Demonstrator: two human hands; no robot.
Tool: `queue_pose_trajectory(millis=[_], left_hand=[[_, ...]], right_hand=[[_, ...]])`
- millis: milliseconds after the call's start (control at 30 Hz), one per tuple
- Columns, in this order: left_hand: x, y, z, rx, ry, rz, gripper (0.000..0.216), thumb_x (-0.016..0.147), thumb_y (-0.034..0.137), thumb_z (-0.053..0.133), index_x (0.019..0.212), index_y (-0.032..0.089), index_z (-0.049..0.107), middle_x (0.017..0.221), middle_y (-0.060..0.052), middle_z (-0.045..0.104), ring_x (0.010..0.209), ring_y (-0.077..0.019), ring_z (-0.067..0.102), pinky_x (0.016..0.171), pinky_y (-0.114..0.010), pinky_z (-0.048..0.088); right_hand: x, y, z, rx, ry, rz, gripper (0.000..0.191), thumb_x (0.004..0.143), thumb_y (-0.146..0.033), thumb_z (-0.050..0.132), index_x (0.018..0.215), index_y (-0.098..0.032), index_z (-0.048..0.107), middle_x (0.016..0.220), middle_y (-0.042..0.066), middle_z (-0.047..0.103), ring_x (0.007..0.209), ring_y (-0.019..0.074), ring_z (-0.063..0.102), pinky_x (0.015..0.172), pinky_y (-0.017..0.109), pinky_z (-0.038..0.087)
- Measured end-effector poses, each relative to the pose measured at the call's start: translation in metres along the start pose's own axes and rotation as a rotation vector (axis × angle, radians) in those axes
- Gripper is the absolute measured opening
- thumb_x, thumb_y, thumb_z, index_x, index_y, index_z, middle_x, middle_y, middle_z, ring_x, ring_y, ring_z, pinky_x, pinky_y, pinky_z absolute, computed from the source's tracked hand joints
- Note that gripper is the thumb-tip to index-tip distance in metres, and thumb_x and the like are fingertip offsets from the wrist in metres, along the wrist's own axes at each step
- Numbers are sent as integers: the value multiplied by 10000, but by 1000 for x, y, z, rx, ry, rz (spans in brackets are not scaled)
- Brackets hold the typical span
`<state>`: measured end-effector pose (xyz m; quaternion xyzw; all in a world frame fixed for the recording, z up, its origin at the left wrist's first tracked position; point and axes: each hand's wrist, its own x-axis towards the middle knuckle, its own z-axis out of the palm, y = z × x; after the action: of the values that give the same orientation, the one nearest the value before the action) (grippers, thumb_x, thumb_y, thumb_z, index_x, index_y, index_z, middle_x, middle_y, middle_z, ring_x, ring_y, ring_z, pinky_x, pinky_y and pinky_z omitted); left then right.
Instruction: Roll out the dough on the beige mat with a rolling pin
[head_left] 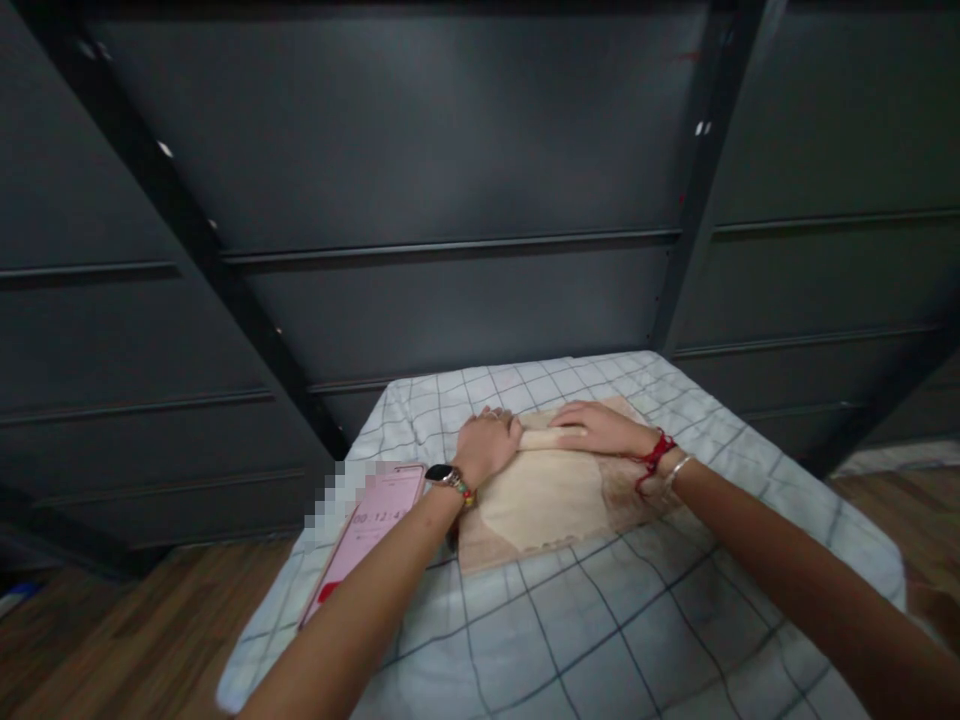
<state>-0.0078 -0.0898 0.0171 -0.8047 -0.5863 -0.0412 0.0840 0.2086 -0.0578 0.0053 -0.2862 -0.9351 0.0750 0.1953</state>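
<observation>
A pale rolling pin (541, 439) lies crosswise on a thin, flat cream sheet (551, 495) that looks like rolled-out dough. My left hand (486, 443) is closed over the pin's left end, its fingers curled and partly hidden. On the right part of the pin, my right hand (600, 428) rests with its fingers along the far side and its thumb nearer me, holding it. Under the sheet is a brownish-pink mat (487, 557), its corners showing around the cream edge.
A phone (375, 520) with a running timer lies left of the mat, partly behind my left forearm. A white checked cloth (562, 620) covers the small table. Dark grey panels (450, 150) stand close behind it. Wooden floor (187, 620) shows on both sides.
</observation>
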Motion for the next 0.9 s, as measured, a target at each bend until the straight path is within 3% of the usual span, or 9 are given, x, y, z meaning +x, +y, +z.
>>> queue_pose_trajectory(millis=[200,367,500,567,700,767,900], left_hand=[[-27,11,-3,-25,54,-42,425,967,322,212,1141,136,551,1070,-127,644,1066,-249,563,887,-374,401],[-36,19,-10,-63,-35,-110,455,961,314,206,1108,118,589,1150,-148,623,1075,-260,556,924,-395,375],[-31,24,-14,-63,-89,-183,427,937,292,263,1053,111,633,1128,-160,637,1059,-269,567,919,-397,378],[-29,26,-12,-44,-67,-213,425,928,287,278,1040,105,645,1100,-164,649,1040,-275,575,918,-410,376],[-30,31,-1,-3,118,-249,456,935,267,246,1016,83,655,1051,-163,664,1004,-270,587,939,-427,351],[-32,33,3,1,172,-256,463,940,267,238,1005,77,655,1025,-162,670,985,-270,596,938,-428,349],[-36,35,-1,-20,106,-245,451,942,266,241,1008,85,649,1003,-156,676,951,-269,612,899,-424,374]], right_hand=[[-20,-13,8,-66,145,-99,276,843,-305,602,1072,-159,654,1058,103,658,1036,229,561,940,411,432],[-20,-21,15,-21,296,-96,177,857,-252,578,985,-161,660,974,95,663,1016,221,569,887,392,472],[-22,-26,24,15,413,-76,134,877,-241,545,896,-176,661,878,82,643,874,200,591,779,364,508],[-22,-27,25,31,424,-37,141,865,-253,563,944,-180,655,907,83,630,886,204,590,785,369,509],[-19,-27,23,41,335,72,315,823,-289,623,1114,-169,611,1043,98,592,972,215,578,851,386,491],[-17,-28,22,54,299,113,228,821,-269,623,1025,-170,651,981,83,598,926,203,587,826,368,493],[-15,-31,21,104,341,152,142,766,-225,683,901,-183,682,918,60,610,907,202,587,817,361,485]])
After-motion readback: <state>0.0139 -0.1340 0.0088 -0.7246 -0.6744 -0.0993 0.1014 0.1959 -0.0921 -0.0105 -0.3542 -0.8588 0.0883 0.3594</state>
